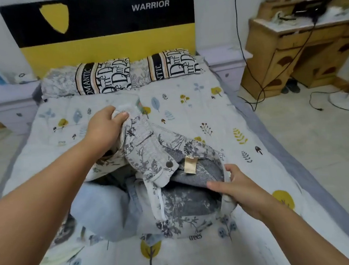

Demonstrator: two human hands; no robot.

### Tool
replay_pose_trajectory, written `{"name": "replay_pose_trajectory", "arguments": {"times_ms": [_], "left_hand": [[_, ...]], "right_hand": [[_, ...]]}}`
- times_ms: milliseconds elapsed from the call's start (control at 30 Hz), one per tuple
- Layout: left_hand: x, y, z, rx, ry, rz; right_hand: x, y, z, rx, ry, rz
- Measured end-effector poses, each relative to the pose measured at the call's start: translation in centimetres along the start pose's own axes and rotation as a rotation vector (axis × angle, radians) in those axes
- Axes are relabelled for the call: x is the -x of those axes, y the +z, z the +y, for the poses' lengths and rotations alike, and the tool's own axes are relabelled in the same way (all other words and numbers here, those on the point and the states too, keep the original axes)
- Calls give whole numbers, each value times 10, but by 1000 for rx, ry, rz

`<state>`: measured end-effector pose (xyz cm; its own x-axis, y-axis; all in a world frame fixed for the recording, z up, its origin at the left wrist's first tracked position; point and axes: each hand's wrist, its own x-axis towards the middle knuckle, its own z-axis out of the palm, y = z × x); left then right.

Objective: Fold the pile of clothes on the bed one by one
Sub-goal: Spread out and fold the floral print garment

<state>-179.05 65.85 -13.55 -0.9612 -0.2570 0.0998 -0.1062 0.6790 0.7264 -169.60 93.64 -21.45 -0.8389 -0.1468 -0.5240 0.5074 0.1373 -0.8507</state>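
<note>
Both hands grip crumpled floral-print trousers (150, 151): a bunched end is clenched by the left hand (104, 127), the waistband pinched by the right hand (234, 188), above soft denim (104, 213) on the quilted bed (200, 255).

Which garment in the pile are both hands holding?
The floral-print trousers: left hand grips one end, right hand the waistband. The light-blue jeans lie untouched underneath.

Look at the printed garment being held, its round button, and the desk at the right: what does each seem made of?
Printed garment: likely woven cotton twill or denim, matt, with a visible weave and stiff folds. Button: probably metal, with a dull grey sheen. Desk: wood, yellowish and varnished, with a paler top whose material is unclear.
</note>
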Motion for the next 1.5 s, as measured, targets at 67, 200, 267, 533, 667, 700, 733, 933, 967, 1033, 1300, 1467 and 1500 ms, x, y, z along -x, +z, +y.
{"name": "replay_pose_trajectory", "arguments": {"times_ms": [67,200,267,533,667,700,733,933,967,1033,1300,1467,1500], "left_hand": [[9,-17,17,14,-3,19],[28,-51,42,34,16,50],[42,-65,54,54,21,57],[132,-103,95,162,189,-30],[171,-114,104,274,154,-67],[177,-116,105,326,133,-78],[184,-118,107,371,114,-92],[211,-129,122,437,148,-212],[215,-131,126,454,176,-252],[220,-132,135,435,250,-324],[235,-111,174,484,408,-385],[244,-53,168,387,366,-457],[247,-40,166,381,362,-490]], "right_hand": [[28,-2,-11,97,-12,-93],[79,-3,-31,179,-96,-243],[102,-1,-40,225,-173,-312],[170,11,-57,502,-639,234],[198,6,-57,453,-782,553],[205,4,-56,389,-782,590],[215,2,-54,318,-766,619],[271,-13,-42,209,-729,794],[283,-15,-42,209,-736,801],[308,-19,-42,206,-742,831],[389,-46,-35,41,-734,975],[380,-61,8,113,-612,1055],[374,-64,21,128,-572,1056]]}}
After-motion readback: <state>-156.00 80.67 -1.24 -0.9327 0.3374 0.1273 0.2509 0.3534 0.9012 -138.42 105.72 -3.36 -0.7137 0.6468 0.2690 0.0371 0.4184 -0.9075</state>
